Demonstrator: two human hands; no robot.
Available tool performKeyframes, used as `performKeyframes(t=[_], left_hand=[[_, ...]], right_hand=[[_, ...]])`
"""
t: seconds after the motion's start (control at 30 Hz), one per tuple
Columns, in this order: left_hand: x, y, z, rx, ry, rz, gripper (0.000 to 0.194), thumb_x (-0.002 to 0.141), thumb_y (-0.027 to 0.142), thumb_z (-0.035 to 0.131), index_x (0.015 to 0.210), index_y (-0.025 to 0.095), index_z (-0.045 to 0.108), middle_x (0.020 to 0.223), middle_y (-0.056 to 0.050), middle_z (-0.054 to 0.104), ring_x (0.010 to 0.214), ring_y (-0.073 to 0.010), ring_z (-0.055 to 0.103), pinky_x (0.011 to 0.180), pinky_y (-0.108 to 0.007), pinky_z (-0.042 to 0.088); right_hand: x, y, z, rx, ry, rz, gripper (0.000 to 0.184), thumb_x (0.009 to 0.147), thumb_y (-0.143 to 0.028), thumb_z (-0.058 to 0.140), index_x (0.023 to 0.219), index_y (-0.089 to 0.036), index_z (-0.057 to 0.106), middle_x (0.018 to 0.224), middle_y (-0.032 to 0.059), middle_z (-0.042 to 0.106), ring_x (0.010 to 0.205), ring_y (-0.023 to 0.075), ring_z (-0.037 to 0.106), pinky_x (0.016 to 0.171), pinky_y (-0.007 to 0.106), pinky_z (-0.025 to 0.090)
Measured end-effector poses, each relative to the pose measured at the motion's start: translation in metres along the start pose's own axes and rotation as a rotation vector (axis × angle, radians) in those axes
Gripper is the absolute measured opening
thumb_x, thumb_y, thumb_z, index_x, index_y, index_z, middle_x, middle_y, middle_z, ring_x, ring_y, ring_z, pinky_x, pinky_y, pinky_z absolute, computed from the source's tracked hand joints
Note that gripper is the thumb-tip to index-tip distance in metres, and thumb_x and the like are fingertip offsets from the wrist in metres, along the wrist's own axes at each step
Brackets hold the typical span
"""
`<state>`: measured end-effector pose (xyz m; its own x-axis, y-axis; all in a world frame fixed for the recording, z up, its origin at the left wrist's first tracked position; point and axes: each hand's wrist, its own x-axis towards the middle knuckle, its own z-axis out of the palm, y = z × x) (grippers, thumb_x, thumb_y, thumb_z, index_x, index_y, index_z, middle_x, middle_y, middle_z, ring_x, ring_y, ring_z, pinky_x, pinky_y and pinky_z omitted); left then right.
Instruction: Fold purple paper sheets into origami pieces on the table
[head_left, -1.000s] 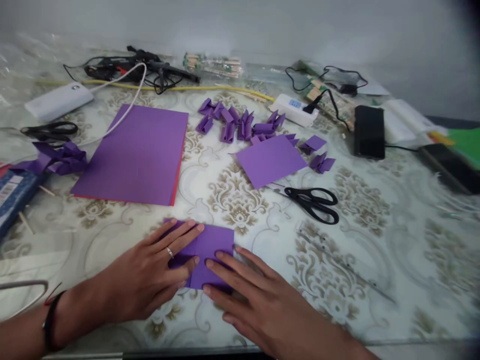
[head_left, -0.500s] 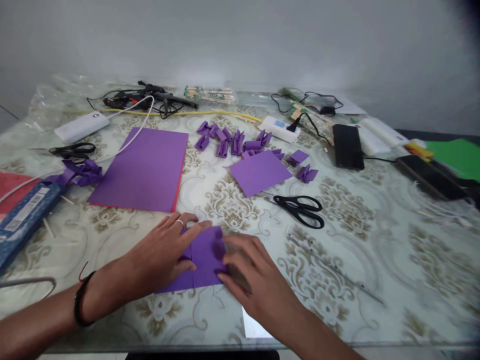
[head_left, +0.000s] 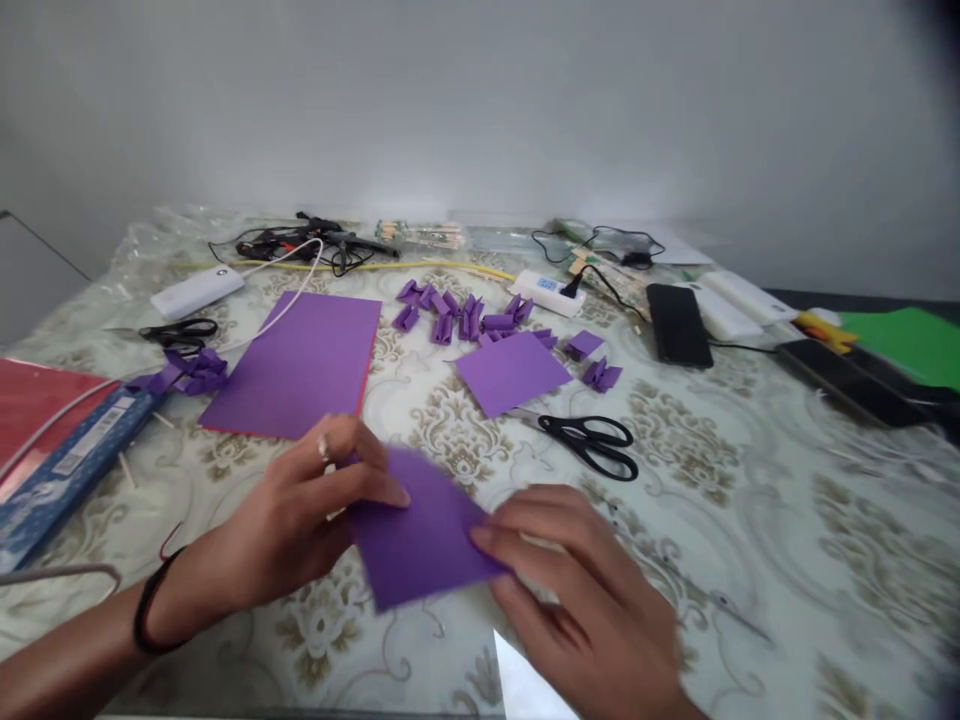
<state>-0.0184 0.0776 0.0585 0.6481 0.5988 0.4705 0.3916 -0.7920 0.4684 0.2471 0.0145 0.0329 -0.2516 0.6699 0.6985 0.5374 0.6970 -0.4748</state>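
A purple square of paper (head_left: 420, 530) is held up off the table, tilted and slightly blurred. My left hand (head_left: 315, 500) grips its upper left edge between thumb and fingers. At the right corner, my right hand (head_left: 577, 580) pinches the same sheet. Beyond it lies another purple paper square (head_left: 513, 372), with black-handled scissors (head_left: 592, 440) beside it. Several folded purple paper pieces (head_left: 471, 318) are grouped behind that square. A larger stack of purple sheets (head_left: 307, 355), with red showing under its edge, lies to the left.
On the left are a second pair of scissors (head_left: 180, 332), a blue box (head_left: 82, 450) and crumpled purple paper (head_left: 196, 372). A white power strip (head_left: 550, 292), a black phone (head_left: 678, 325) and cables lie toward the back right. A clear ruler (head_left: 697, 590) rests at right.
The purple square, flat on the table before, is now lifted and turned, with both hands pinching it. The view has tilted up a little.
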Motion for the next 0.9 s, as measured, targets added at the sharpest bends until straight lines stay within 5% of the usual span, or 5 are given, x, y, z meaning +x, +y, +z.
performKeyframes(t=[0.17,0.27,0.5,0.67,0.9], left_hand=[[-0.011,-0.009,0.011,0.171,0.005,0.145,0.039,0.094,-0.007,0.048,0.117,0.021,0.063,0.110,-0.007,0.075,0.107,-0.0236,0.074,0.094,-0.042,0.061],[-0.035,-0.015,0.032,0.175,-0.127,0.093,0.039,0.092,0.002,0.058,0.127,0.017,0.065,0.127,-0.013,0.077,0.122,-0.0304,0.075,0.109,-0.046,0.061],[-0.068,-0.008,0.052,0.152,-0.200,0.019,0.043,0.092,0.024,0.074,0.132,0.014,0.061,0.143,-0.021,0.072,0.151,-0.0396,0.056,0.122,-0.058,0.053],[-0.057,-0.003,0.045,0.100,-0.151,-0.005,0.019,0.099,0.020,0.066,0.118,0.019,0.068,0.118,-0.012,0.080,0.116,-0.0310,0.076,0.100,-0.044,0.064],[-0.046,-0.007,0.035,-0.199,-0.130,-0.275,0.017,0.109,0.018,0.056,0.106,0.025,0.071,0.098,-0.004,0.081,0.088,-0.0202,0.079,0.077,-0.030,0.065]], right_hand=[[-0.004,0.013,-0.003,-0.162,-0.143,-0.297,0.028,0.100,0.001,0.061,0.118,-0.017,0.074,0.104,0.0076,0.084,0.106,0.0235,0.078,0.101,0.042,0.063],[-0.023,0.032,0.017,-0.128,-0.237,-0.291,0.023,0.104,-0.003,0.056,0.110,-0.014,0.075,0.101,0.0105,0.084,0.097,0.0256,0.078,0.087,0.043,0.066],[-0.035,0.044,0.026,-0.063,-0.405,-0.213,0.023,0.104,-0.005,0.057,0.112,-0.014,0.076,0.108,0.0112,0.082,0.104,0.0252,0.076,0.092,0.043,0.064],[-0.022,0.049,0.022,0.129,-0.457,-0.077,0.013,0.107,-0.021,0.067,0.114,-0.018,0.077,0.106,0.0077,0.083,0.101,0.0226,0.077,0.090,0.040,0.065],[-0.011,0.048,0.022,0.310,-0.397,0.250,0.010,0.109,-0.023,0.066,0.108,-0.023,0.075,0.101,0.0044,0.079,0.092,0.0194,0.075,0.083,0.034,0.065]])
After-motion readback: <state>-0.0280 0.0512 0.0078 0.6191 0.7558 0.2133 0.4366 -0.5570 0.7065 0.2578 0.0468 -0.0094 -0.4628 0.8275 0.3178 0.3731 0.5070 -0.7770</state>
